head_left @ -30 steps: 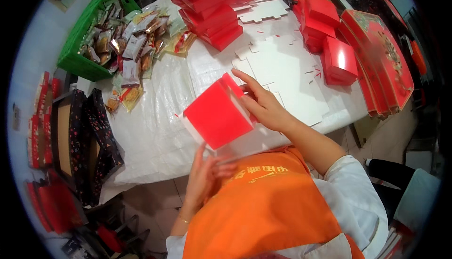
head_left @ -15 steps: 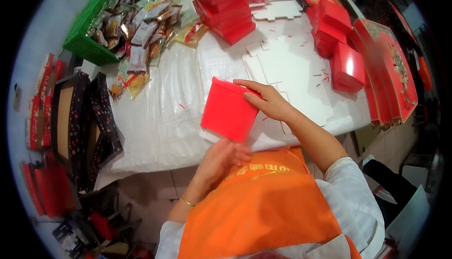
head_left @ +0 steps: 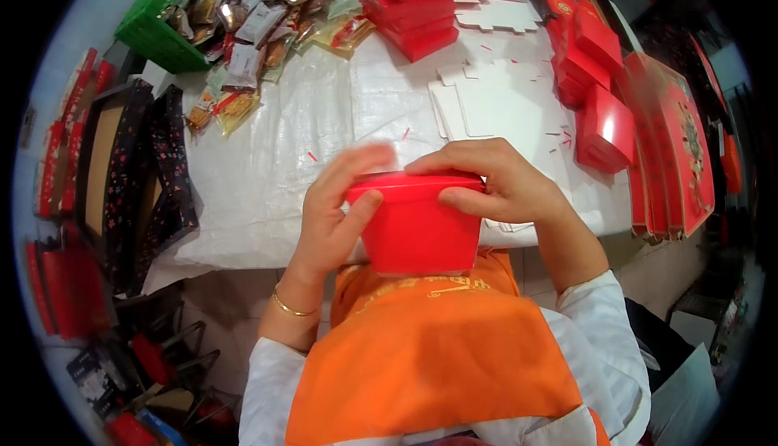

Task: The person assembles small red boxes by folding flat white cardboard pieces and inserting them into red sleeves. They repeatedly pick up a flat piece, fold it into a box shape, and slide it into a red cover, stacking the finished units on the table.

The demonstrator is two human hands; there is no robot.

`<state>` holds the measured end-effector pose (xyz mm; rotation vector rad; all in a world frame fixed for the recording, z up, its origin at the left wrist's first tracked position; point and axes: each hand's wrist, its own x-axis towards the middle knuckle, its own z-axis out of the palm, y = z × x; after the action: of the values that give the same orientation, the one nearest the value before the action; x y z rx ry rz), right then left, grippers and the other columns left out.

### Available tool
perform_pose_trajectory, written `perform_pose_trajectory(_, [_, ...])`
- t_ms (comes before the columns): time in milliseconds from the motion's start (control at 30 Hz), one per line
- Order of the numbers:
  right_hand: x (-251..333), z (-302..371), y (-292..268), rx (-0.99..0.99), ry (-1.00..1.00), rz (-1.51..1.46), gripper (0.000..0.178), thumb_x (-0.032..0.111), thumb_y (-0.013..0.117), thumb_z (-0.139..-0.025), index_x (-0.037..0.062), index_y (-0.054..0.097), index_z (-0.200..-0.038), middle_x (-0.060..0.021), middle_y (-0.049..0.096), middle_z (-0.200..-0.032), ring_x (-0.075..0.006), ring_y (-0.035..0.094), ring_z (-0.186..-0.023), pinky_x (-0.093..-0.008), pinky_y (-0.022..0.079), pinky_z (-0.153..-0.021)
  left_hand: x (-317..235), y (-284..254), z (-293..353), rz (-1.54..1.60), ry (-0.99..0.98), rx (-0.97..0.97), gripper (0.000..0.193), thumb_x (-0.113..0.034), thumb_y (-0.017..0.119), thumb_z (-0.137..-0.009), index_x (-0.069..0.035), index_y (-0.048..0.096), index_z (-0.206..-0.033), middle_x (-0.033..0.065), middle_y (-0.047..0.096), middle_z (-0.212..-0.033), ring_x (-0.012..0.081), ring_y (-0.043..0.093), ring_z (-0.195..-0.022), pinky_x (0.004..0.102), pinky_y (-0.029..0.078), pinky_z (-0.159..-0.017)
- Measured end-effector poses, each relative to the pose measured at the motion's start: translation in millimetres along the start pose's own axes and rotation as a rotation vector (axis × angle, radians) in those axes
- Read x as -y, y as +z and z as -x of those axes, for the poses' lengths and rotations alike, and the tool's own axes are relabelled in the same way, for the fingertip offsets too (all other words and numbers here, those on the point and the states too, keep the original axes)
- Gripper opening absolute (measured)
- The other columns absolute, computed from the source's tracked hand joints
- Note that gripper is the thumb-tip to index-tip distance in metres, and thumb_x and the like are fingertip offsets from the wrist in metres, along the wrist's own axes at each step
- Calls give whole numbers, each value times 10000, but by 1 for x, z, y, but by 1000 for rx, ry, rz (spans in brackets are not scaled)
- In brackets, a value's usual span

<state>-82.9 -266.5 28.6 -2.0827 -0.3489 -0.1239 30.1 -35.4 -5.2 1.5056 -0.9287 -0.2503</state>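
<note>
Red box held at my chest above the white table: my left hand and right hand pinch its top rim, fingers curled over. Folding looks underway; I judge the flaps need pressing shut next.

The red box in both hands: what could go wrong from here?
1. The red box is held off the table edge; a slip could drop it to the floor.
2. The left hand and right hand press its top edge, which might crease the thin card.
</note>
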Motion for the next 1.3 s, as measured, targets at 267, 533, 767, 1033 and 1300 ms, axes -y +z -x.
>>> perform_pose_trajectory(267, [13, 28, 36, -382, 306, -482, 306, 153, 465, -1027, -17, 549, -1267, -123, 611, -1284, -158, 580, -1143, -322, 457, -997, -18, -1, 6, 206, -262, 82, 253, -82, 497, -1015, 43, 670, -1151, 103, 715, -1083, 118, 649, -967, 250, 502, -864])
perform_pose_trajectory(533, [16, 24, 60, -462, 234, -670, 421, 313, 361, -1081, -34, 567, -1198, -170, 577, -1292, -217, 591, -1156, -356, 458, -1017, -33, -5, 14, 49, -268, 174, 345, -187, 439, -1062, 57, 651, -1182, 141, 703, -1140, 175, 655, -1053, 295, 490, -940])
perform_pose_trajectory(767, [-4, 26, 74, -489, 153, -457, 379, 248, 347, -1075, -33, 586, -1162, -192, 585, -1291, -233, 610, -1130, -372, 459, -1025, -16, -2, 23, -16, -171, 165, 281, -72, 475, -1013, 31, 667, -1190, 147, 697, -1093, 215, 665, -990, 297, 496, -871])
perform_pose_trajectory(1033, [-33, 36, 90, -464, 64, -236, 305, 92, 349, -1042, -34, 610, -1138, -198, 631, -1239, -256, 628, -1114, -365, 475, -1006, 15, 0, 36, 49, -230, 222, 309, -123, 458, -1033, 26, 675, -1196, 148, 699, -1104, 215, 660, -1009, 298, 490, -892])
perform_pose_trajectory(1300, [-49, 41, 94, -421, 204, -268, 281, 76, 400, -1035, -21, 645, -1133, -156, 670, -1187, -259, 636, -1125, -346, 482, -993, 45, 9, 41, 131, -227, 209, 313, -174, 473, -1045, 13, 686, -1178, 132, 699, -1114, 205, 653, -1030, 294, 486, -907])
